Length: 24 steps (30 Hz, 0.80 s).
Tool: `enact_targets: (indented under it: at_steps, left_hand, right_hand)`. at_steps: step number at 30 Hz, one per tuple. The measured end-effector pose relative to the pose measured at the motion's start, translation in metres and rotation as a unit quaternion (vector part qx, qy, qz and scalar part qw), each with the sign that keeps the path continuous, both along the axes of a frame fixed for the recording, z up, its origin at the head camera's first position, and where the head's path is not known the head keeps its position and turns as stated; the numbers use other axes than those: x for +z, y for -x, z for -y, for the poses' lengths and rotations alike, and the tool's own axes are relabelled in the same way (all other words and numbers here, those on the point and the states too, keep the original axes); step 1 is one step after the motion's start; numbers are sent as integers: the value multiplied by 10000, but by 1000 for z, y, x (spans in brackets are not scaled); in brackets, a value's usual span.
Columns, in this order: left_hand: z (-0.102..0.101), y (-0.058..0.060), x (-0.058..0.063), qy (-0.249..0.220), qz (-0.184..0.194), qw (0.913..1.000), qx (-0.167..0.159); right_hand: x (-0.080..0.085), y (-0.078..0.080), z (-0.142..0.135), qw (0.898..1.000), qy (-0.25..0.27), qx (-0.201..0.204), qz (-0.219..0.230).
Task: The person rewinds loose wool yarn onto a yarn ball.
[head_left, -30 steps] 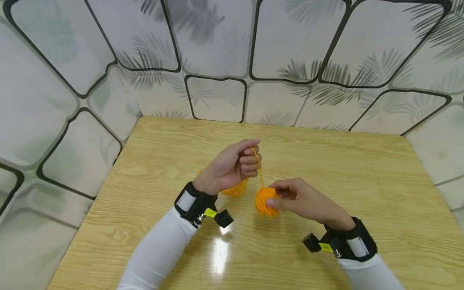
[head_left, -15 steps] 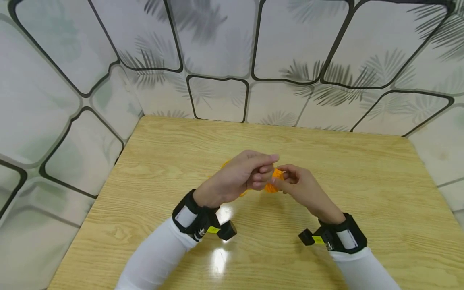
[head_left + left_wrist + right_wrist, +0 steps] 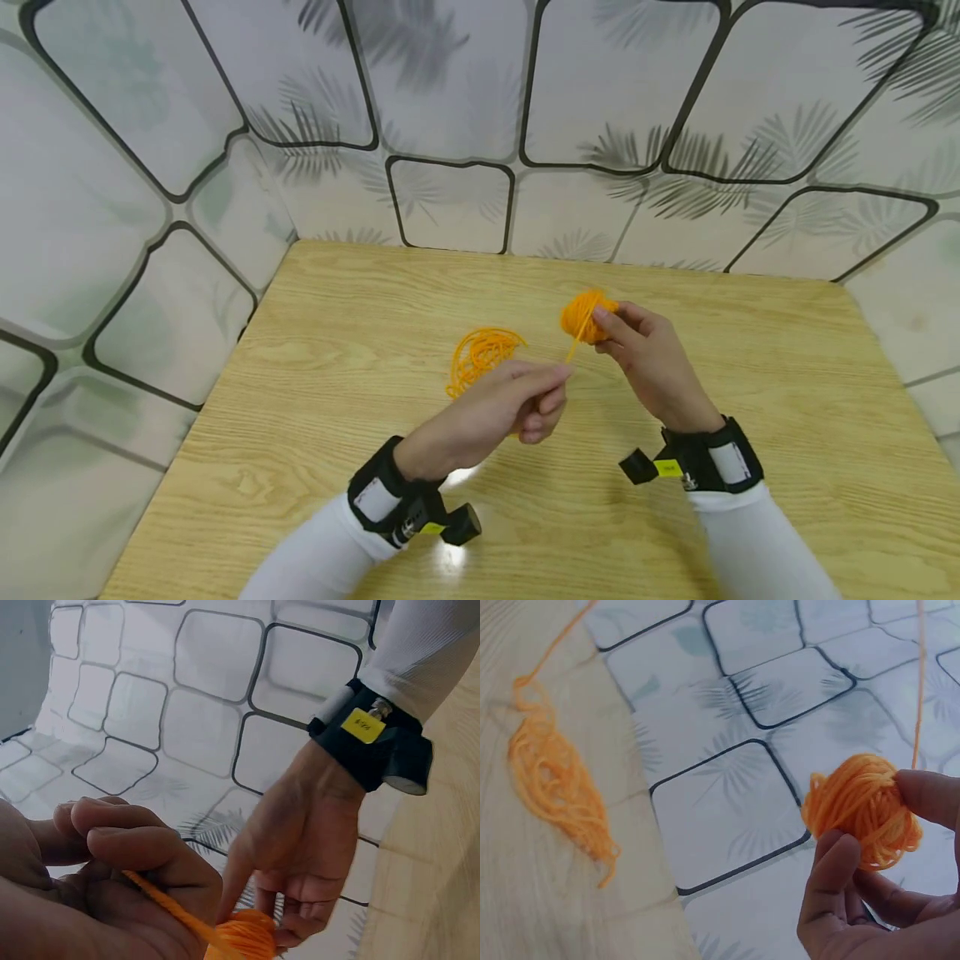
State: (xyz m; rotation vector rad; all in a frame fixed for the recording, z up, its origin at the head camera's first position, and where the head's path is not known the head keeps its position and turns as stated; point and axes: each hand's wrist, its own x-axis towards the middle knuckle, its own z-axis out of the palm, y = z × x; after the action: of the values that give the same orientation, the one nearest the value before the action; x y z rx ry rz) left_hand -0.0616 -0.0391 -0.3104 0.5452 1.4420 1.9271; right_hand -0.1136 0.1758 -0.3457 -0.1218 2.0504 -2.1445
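An orange ball of yarn (image 3: 583, 317) is pinched between the thumb and fingers of my right hand (image 3: 656, 358), raised above the table. From the ball a strand of yarn (image 3: 573, 350) runs to my left hand (image 3: 502, 408), whose curled fingers grip it. In the left wrist view the strand (image 3: 176, 909) passes out of the curled fingers toward the ball. A loose heap of orange yarn (image 3: 480, 354) lies on the table beyond the left hand, which partly covers it. The right wrist view shows this loose yarn (image 3: 559, 787) with one strand leading up from it.
The wooden table (image 3: 360, 308) ends at a patterned wall (image 3: 450, 100) at the back and left. Black camera straps sit on both wrists, the left strap (image 3: 393, 492) and the right strap (image 3: 712, 458).
My right hand has lifted the ball up and away, toward the table's far side. The left hand first moved right across the ball, then came down nearer, uncovering the loose yarn.
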Motion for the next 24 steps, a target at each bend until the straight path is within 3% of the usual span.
enact_targets:
  at_steps: [4,8,12,15,18,24]
  left_hand:
    - [1,-3,-17,-226,602,9979,88]
    - [3,-2,-35,-500,1375,9891,190]
    - [5,3,-50,-769,2068,9750,256]
    - [5,8,-58,-926,2458,9644,305]
    - [4,12,-65,-1034,2751,9552,357]
    - [2,24,-74,-1207,3329,9339,485]
  right_hand:
    - [14,4,-8,9964,839,-44,-54]
    - [27,7,-15,9870,1599,76,-154]
    - [38,9,-17,9679,2484,340,-194]
    - [43,7,-17,9470,3166,522,-116]
    - [49,2,-14,9391,3371,664,-56]
    - [56,-11,-3,9435,3065,1240,-222]
